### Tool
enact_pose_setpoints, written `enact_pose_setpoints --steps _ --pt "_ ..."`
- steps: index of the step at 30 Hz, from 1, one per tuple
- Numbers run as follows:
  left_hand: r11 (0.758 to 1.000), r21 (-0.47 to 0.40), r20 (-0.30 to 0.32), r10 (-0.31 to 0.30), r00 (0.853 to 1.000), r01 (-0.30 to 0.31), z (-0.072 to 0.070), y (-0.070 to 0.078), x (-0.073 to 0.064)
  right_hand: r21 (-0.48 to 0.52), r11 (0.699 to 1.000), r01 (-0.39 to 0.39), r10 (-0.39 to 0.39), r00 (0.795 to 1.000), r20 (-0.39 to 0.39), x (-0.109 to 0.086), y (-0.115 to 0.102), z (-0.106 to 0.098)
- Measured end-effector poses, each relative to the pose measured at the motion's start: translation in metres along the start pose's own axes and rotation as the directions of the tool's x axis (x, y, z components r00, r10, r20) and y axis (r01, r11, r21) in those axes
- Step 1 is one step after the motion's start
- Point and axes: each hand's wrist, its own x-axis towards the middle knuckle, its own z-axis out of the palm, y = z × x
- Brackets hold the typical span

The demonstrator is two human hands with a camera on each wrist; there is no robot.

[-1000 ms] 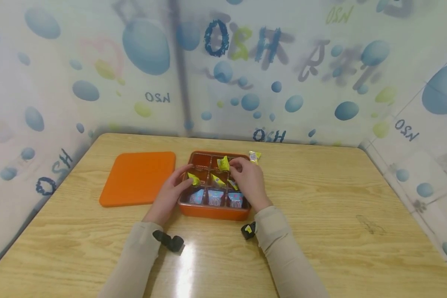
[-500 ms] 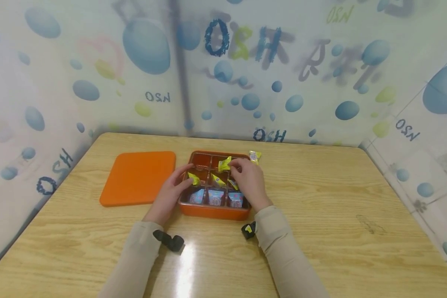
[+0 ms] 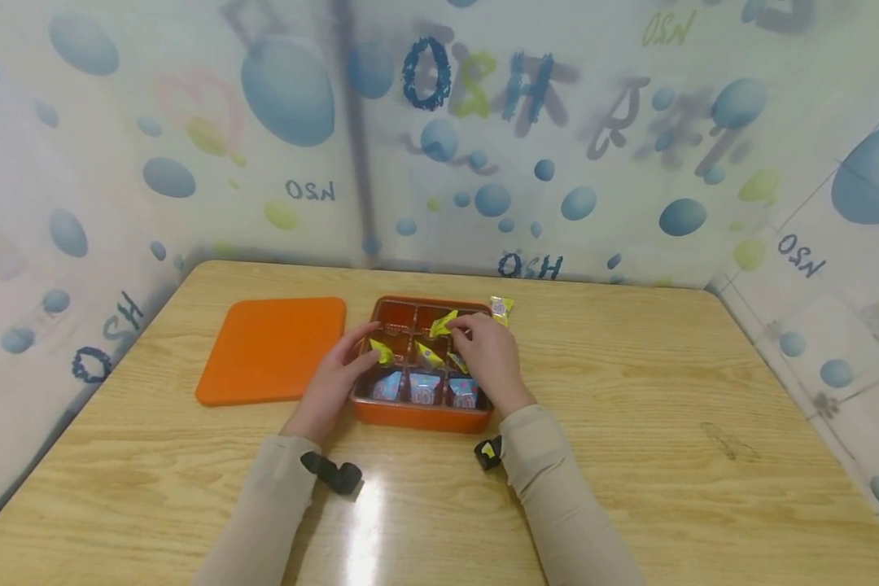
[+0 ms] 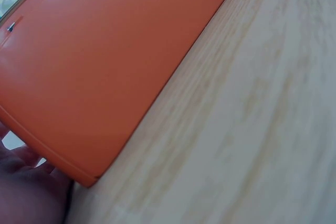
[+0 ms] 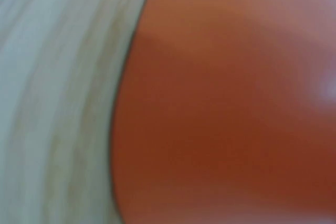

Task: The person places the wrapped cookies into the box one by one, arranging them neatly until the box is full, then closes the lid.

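An orange box (image 3: 423,417) with a brown divided tray stands on the table. My left hand (image 3: 331,382) holds its left side, thumb over the rim beside a yellow wrapped candy (image 3: 381,352). In the left wrist view, part of that hand (image 4: 26,187) lies against the box wall (image 4: 105,77). Over the back row, my right hand (image 3: 489,358) pinches another yellow wrapped candy (image 3: 443,324) between thumb and fingertips. The middle row also has a yellow candy (image 3: 428,356) in its centre compartment; blue candies (image 3: 424,389) fill the front row. The right wrist view shows only box wall (image 5: 226,103) and table.
Left of the box, an orange lid (image 3: 271,350) lies flat on the wooden table (image 3: 666,423). One more yellow wrapped candy (image 3: 500,308) lies behind the box's right back corner. A patterned wall (image 3: 439,187) rises beyond the table's far edge.
The yellow candy in my right fingers has turned from upright to slanted and shifted slightly right. My left hand stays in place on the box.
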Motion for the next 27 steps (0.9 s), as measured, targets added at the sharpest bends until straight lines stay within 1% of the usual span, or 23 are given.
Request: enact_pose_setpoints --steps 6,13,16,27 --pt "1.000 0.009 0.006 0.000 1.000 0.000 0.000 0.001 0.000 -0.003 1.000 0.008 -0.008 1.000 -0.003 0.000 0.000 0.000" --pt "1.000 -0.014 0.021 -0.013 1.000 0.013 0.003 0.018 -0.009 -0.004 1.000 0.011 -0.012 1.000 -0.005 0.000 0.000 0.001" --pt "1.000 -0.007 0.025 -0.015 1.000 0.015 0.004 0.023 -0.012 -0.006 1.000 0.013 -0.013 1.000 -0.007 -0.001 0.001 0.001" --pt "1.000 -0.001 0.026 -0.010 1.000 0.010 0.005 0.025 -0.012 -0.014 1.000 0.027 -0.028 0.999 -0.016 0.000 0.003 0.003"
